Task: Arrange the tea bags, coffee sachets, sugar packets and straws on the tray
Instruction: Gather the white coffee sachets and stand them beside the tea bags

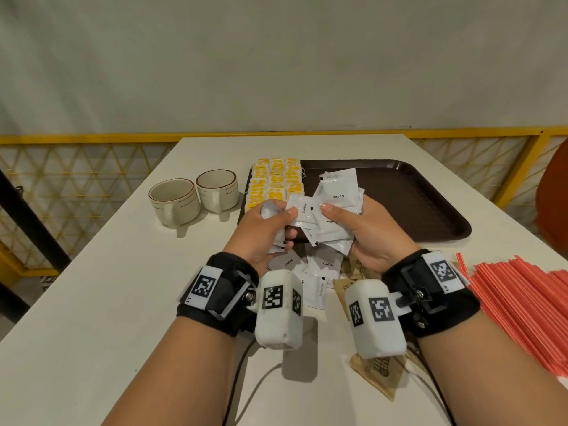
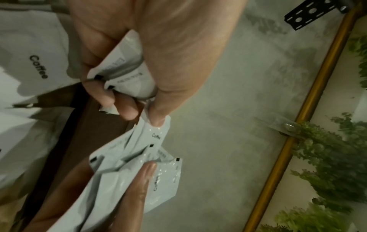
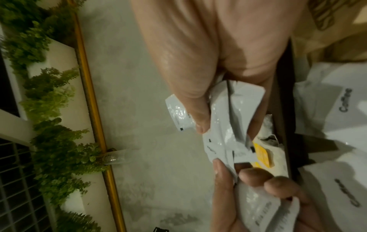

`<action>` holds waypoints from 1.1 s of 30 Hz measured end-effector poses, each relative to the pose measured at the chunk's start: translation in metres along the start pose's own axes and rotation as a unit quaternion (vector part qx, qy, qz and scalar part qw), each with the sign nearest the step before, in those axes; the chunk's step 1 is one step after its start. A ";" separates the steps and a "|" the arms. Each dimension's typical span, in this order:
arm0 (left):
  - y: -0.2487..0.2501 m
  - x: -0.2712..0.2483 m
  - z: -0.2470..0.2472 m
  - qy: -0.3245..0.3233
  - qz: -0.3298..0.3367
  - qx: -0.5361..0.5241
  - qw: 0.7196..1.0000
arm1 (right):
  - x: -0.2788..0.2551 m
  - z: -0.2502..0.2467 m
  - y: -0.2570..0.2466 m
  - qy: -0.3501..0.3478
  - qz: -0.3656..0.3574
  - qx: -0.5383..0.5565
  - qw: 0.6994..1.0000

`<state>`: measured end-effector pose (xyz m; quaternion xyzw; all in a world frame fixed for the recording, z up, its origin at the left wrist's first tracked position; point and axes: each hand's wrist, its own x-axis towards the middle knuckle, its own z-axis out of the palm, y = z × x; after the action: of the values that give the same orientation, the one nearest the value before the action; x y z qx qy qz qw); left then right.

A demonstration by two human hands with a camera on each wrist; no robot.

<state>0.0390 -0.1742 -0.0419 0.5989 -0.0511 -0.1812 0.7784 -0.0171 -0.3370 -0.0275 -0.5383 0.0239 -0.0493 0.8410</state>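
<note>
Head view: both hands, left and right, clutch white coffee sachets between them above tray.

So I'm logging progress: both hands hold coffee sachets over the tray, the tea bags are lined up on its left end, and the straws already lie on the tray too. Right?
Not quite. The straws lie on the table, right of the tray, as the head view shows. The rest holds: both the left hand and right hand hold coffee sachets, and the tea bags are lined up on the tray's left end.

Tea bags on tray's left end; cups left, straws right.
</note>
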 end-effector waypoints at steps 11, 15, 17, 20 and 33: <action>0.014 -0.001 -0.016 0.022 -0.002 -0.018 1.000 | 0.000 -0.007 -0.011 0.017 -0.009 -0.014 1.000; 0.009 -0.005 -0.002 0.007 0.022 -0.053 0.998 | -0.005 0.002 -0.004 -0.038 0.025 -0.044 0.998; 0.003 -0.008 0.009 -0.003 0.037 -0.074 0.997 | -0.005 0.006 0.001 -0.054 0.029 -0.046 0.997; -0.004 -0.008 0.022 -0.015 0.048 -0.088 0.995 | -0.006 0.010 0.004 -0.076 0.028 -0.044 0.996; 0.001 -0.008 0.011 -0.031 0.049 -0.051 0.997 | 0.005 -0.001 -0.001 0.052 -0.022 0.012 0.998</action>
<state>0.0288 -0.1815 -0.0365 0.5495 -0.0955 -0.1636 0.8137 -0.0119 -0.3387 -0.0273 -0.5254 0.0554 -0.0957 0.8437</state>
